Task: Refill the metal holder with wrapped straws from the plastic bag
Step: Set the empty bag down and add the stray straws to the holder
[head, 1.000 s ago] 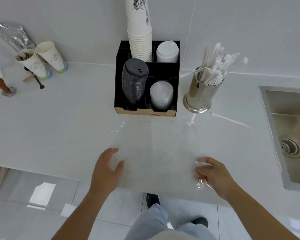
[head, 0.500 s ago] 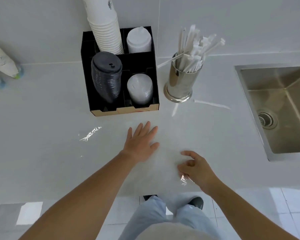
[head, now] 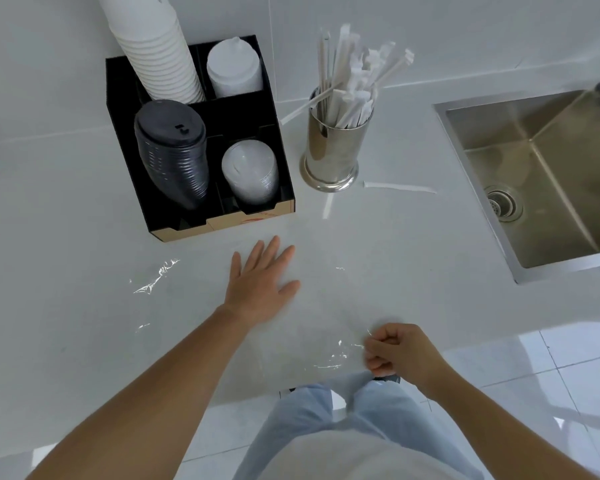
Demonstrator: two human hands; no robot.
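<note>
The shiny metal holder (head: pixel 331 152) stands on the white counter, packed with several white wrapped straws (head: pixel 352 84) that fan upward. A clear plastic bag (head: pixel 326 306) lies flat on the counter in front of it, nearly invisible apart from glints. My left hand (head: pixel 262 280) rests flat on the bag with fingers spread. My right hand (head: pixel 397 351) pinches the bag's near right corner at the counter's front edge. Two wrapped straws lie loose on the counter: one (head: pixel 399 187) right of the holder, one (head: pixel 328 206) in front of it.
A black organizer (head: pixel 284 181) left of the holder carries stacked paper cups (head: pixel 156 46), black lids (head: pixel 172 150) and clear lids (head: pixel 250 174). A steel sink (head: pixel 548 174) is sunk into the counter at right. A scrap of clear film (head: pixel 156 275) lies at left.
My left hand slid forward onto the middle of the bag and flattened. My right hand closed tighter on the bag's corner and drew back to the counter edge. The view shifted right.
</note>
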